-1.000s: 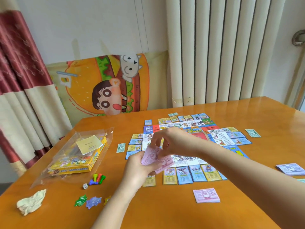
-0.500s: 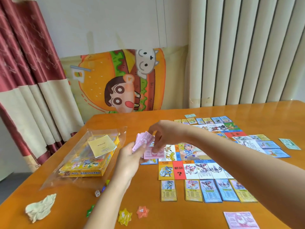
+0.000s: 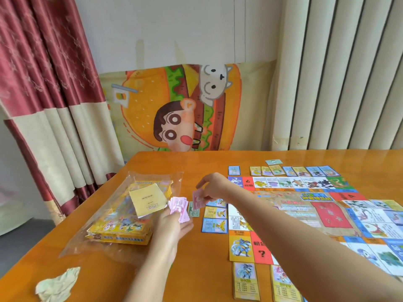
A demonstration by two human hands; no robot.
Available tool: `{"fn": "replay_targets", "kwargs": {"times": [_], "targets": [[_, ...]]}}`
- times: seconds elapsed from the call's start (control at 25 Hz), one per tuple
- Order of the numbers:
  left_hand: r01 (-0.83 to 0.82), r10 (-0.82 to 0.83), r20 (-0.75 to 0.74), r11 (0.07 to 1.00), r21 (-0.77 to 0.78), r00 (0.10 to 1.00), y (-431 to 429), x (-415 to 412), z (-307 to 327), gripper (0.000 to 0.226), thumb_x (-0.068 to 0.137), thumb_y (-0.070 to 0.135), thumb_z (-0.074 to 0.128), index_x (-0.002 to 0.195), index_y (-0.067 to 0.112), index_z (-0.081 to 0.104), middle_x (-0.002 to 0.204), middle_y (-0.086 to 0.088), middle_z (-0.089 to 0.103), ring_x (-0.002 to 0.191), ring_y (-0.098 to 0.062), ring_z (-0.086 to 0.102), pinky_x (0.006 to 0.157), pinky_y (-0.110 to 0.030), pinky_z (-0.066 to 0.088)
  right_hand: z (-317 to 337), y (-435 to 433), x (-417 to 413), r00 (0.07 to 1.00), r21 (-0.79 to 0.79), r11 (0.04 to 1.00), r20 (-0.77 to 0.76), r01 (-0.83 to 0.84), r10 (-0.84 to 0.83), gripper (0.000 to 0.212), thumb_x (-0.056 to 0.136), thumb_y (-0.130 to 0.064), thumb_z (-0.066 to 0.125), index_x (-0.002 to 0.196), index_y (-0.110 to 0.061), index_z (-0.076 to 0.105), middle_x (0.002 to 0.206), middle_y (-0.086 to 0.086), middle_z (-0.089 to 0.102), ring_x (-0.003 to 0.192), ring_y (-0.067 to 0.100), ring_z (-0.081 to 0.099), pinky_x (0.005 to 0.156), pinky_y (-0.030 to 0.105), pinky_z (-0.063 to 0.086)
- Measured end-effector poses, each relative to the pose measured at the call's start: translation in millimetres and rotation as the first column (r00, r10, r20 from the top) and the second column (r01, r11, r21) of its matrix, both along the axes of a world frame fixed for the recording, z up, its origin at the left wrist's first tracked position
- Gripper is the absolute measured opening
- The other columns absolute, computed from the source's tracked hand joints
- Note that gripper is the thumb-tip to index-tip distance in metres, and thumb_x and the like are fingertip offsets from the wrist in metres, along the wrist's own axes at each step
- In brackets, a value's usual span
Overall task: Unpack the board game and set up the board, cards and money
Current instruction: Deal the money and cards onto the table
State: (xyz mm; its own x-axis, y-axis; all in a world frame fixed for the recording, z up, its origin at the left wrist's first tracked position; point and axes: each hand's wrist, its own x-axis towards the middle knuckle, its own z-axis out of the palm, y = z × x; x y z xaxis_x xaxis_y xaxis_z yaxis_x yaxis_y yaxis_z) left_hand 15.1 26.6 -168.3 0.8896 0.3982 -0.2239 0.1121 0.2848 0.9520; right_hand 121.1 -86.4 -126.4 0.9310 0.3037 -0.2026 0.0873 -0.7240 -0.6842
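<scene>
Here, in the head view, the person's left grip (image 3: 172, 223) is closed round a fanned stack of pink notes (image 3: 177, 207), held above the counter (image 3: 196, 269) between the box and the board. The right grip (image 3: 212, 188) pinches a single pink note (image 3: 198, 200) between thumb and fingertips. The note hangs edge-down just over a green note (image 3: 193, 212) that lies flat beside the board's left edge.

The board (image 3: 305, 210) lies open on the right half of the counter. It is printed with bright squares of cartoon creatures, a red question-mark square at the near left corner and a red panel near the middle. Small cards lie around it: a row (image 3: 301, 171) along the far edge, a column (image 3: 214, 224) of yellow and blue ones touching the left edge, and yellow cards (image 3: 245, 280) along the near edge. Another green note (image 3: 273, 162) lies beyond the far row.

To the left sits the yellow game box (image 3: 122, 225) inside a clear plastic bag, with a pale yellow slip (image 3: 148, 200) on top. A crumpled scrap of pale paper (image 3: 57, 284) lies near the counter's near left corner.

The counter is glossy orange wood. Behind it a cartoon burger poster (image 3: 174, 110) leans on a white wall, with a red-and-cream curtain (image 3: 43, 83) at the left and cream pleated drapes (image 3: 338, 73) at the right.
</scene>
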Motion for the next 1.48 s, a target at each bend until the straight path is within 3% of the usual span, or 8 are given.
{"fn": "replay_targets", "kwargs": {"times": [0.12,0.2,0.28,0.44,0.68,1.08,1.24,1.48], "targets": [[-0.015,0.012,-0.035,0.997,-0.081,0.999,-1.5,9.4,-6.8,0.024,0.098,-0.004,0.032,0.115,-0.002,0.05,0.102,-0.025,0.059,0.084,-0.039,0.06,0.075,-0.043,0.052,-11.8,5.6,8.3,1.0,0.001,1.0,-0.02,0.004,-0.004,0.032,0.094,0.001,0.05,0.12,-0.011,0.064,0.098,0.012,0.066,0.062,0.015,0.063,0.062,0.02,0.053],[-0.033,0.028,-0.048,0.993,-0.11,0.998,-2.6,12.7,-8.3,0.022,0.098,-0.005,0.033,0.111,-0.001,0.05,0.094,-0.021,0.059,0.087,-0.041,0.059,0.078,-0.046,0.051,-19.9,9.2,11.7,0.999,0.003,1.0,-0.034,0.015,-0.015,0.03,0.094,0.001,0.051,0.117,-0.01,0.066,0.106,0.016,0.069,0.072,0.02,0.069,0.066,0.022,0.055],[-0.047,0.041,-0.05,0.991,-0.129,0.998,-3.4,14.1,-8.5,0.022,0.098,-0.005,0.032,0.109,0.002,0.05,0.092,-0.019,0.058,0.094,-0.043,0.057,0.083,-0.048,0.049,-27.3,12.8,15.3,1.0,-0.047,0.999,-0.005,0.0,0.0,0.029,0.093,-0.001,0.054,0.117,-0.01,0.067,0.1,0.015,0.07,0.079,0.019,0.07,0.075,0.028,0.057],[-0.053,0.044,-0.058,0.984,-0.169,0.997,-3.9,16.0,-9.3,0.022,0.098,-0.005,0.031,0.109,0.002,0.05,0.089,-0.016,0.058,0.095,-0.042,0.056,0.084,-0.048,0.047,-35.9,18.4,19.8,0.996,-0.153,0.987,0.073,-0.04,0.052,0.026,0.089,-0.004,0.061,0.113,-0.007,0.067,0.098,0.014,0.072,0.072,0.013,0.065,0.062,0.021,0.051],[-0.071,0.063,-0.049,0.98,-0.184,0.997,-6.3,13.4,-11.8,0.022,0.098,-0.004,0.033,0.109,0.001,0.052,0.09,-0.017,0.06,0.095,-0.041,0.057,0.087,-0.048,0.047,-49.8,30.0,26.9,0.989,-0.238,0.971,0.144,0.0,0.036,0.022,0.085,-0.007,0.068,0.106,0.001,0.069,0.102,0.015,0.071,0.09,0.023,0.068,0.082,0.031,0.057],[-0.068,0.062,-0.032,0.973,-0.22,0.998,-3.8,9.0,-13.7,0.027,0.098,-0.004,0.033,0.119,-0.003,0.051,0.094,-0.02,0.06,0.089,-0.038,0.058,0.085,-0.047,0.047,-54.4,33.3,30.9,0.984,-0.258,0.965,0.181,0.044,0.004,0.019,0.084,-0.013,0.071,0.1,-0.002,0.068,0.101,0.012,0.069,0.078,0.021,0.057,0.065,0.026,0.048],[-0.075,0.066,-0.044,0.97,-0.232,0.997,-2.4,11.4,-16.5,0.029,0.098,-0.003,0.034,0.123,-0.006,0.049,0.1,-0.023,0.06,0.09,-0.039,0.059,0.085,-0.047,0.047,-52.8,31.8,29.0,0.983,-0.237,0.97,0.183,0.047,-0.003,0.02,0.086,-0.017,0.069,0.098,-0.001,0.068,0.089,0.01,0.063,0.077,0.022,0.057,0.055,0.025,0.046],[-0.117,0.127,0.024,0.96,-0.253,0.992,0.7,5.7,0.0,0.025,0.097,-0.006,0.032,0.115,0.0,0.049,0.097,-0.023,0.058,0.083,-0.037,0.059,0.085,-0.047,0.045,-25.1,22.6,23.7,0.973,-0.109,0.994,0.228,-0.007,0.032,0.029,0.089,-0.006,0.05,0.108,0.006,0.066,0.113,0.02,0.067,0.104,0.035,0.063,0.086,0.042,0.054]]}}
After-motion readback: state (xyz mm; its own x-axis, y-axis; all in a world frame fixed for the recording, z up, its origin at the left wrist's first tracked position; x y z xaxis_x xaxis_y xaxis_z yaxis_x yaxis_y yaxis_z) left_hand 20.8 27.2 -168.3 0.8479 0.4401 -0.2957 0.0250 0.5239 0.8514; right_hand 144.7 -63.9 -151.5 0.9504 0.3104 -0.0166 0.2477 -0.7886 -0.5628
